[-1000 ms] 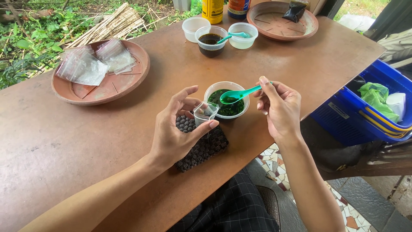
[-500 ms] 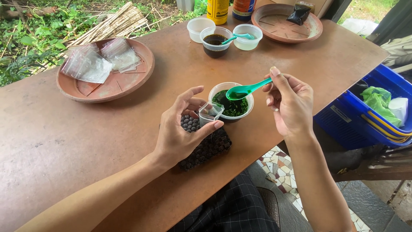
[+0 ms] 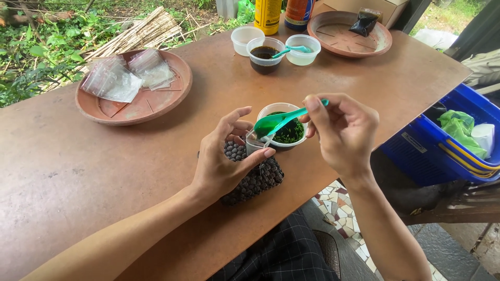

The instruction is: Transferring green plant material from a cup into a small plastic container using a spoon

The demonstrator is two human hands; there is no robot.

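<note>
Key relation: the green spoon (image 3: pixel 284 120) is lying almost level, its long axis running from the handle up at the right down-left to the loaded bowl, and that bowl is hanging right over the mouth of the small clear bag (image 3: pixel 254 144), just touching or barely above it; I cannot tell which.
Nearer hand: the left hand (image 3: pixel 225 157) is the one at the bag, with the right hand (image 3: pixel 345 132) feeding in from the other side.
Left hand: it is pinching the bag between thumb and fingertips, thumb low and forefinger arched high, the fingers spread loosely rather than clenched, keeping the mouth facing up.
Right hand: it is gripping the spoon's handle end between thumb and first fingers, the others curled in under.
Spoon load: something dark green is sitting in the bowl.
Source cup: the white cup of green bits (image 3: pixel 284 132) is standing on the desk (image 3: pixel 62 171) just behind the bag, between the two hands.
Under the left hand: a dark pebbly mat (image 3: pixel 255 179) is lying on the desk edge, partly covered by the palm.
Further off: a clay dish of clear bags (image 3: pixel 133 87) is sitting to the left, three small cups (image 3: pixel 271 47) at the back, and a blue crate (image 3: pixel 448 151) beside the desk at the right.
</note>
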